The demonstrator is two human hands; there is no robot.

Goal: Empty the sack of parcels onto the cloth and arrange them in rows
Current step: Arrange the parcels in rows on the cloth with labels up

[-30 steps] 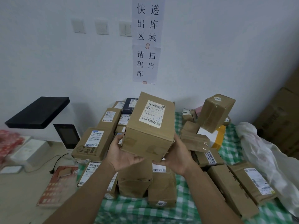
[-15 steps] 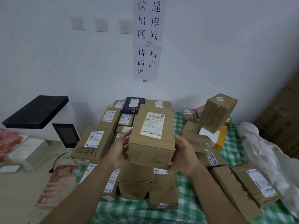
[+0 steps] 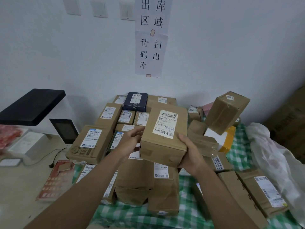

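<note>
Over cloth, hands grip box.

A green-and-white checked cloth covers the surface, with brown cardboard parcels lying on it below the fingers, more labelled ones beyond them, and a white plastic sack crumpled far to their right.

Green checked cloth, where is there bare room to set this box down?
Bare green checked cloth shows at the near edge between the front parcels, and right by the white sack. The far rows near the navy box are crowded.
</note>
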